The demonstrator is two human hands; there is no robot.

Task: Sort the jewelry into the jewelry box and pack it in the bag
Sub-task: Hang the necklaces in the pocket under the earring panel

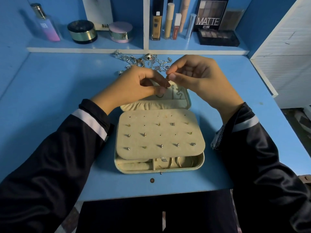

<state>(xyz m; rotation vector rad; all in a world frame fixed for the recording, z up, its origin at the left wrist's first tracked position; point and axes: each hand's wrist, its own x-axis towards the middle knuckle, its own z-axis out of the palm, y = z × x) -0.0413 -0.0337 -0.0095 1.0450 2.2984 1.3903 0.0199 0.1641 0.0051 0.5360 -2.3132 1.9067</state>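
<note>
A gold piece (167, 82) is pinched by left hand (143, 85) and right hand (195, 76), upper centre. Below, the jewelry box (175, 137) is seen open.

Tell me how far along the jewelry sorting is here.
Partly done: studs sit in the earring panel and gold hoops lie in the open jewelry box. In hand: left hand and right hand pinch a small gold piece. Left: the loose pile behind; no bag is visible.
</note>
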